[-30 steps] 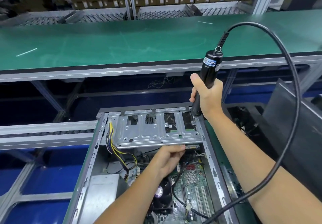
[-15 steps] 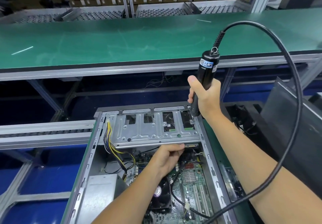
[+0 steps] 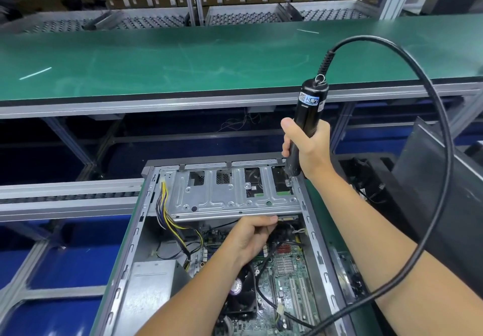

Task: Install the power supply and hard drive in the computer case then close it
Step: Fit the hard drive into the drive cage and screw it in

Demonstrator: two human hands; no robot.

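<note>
the case (image 3: 146, 233) lies open on its side right below both hands, its drive cage (image 3: 230, 197) across the far end and the power supply (image 3: 151, 283) already seated in the near left corner, just left of the left forearm. the hard drive looks to sit under the cage, mostly hidden; only a connector edge shows just right of the left fingertips. the left hand (image 3: 252, 236) curls its fingers under the cage's near lip, seemingly holding it or the drive up from beneath. the right hand (image 3: 307, 147) is clamped round a black driver (image 3: 305, 126), held upright with its tip on a screw point at the cage's far right corner. a loom (image 3: 167, 213) of yellow and black wires hangs left of the left hand, and the board (image 3: 287, 278) lies between the forearms. the driver's cord (image 3: 441, 168) loops high to the right of the right hand and back down across the case. likely the drive is being screwed in; if the left hand sags, the holes may drift and the screw could cross-thread or drop onto the board. a tilted bit might cam out, and the cord could snag the case's edge. the driver's band label bears a small code square and characters too blurred to read; the fan sticker by the left forearm is unreadable too. the green tabletop (image 3: 183, 66) lies beyond both hands.
</note>
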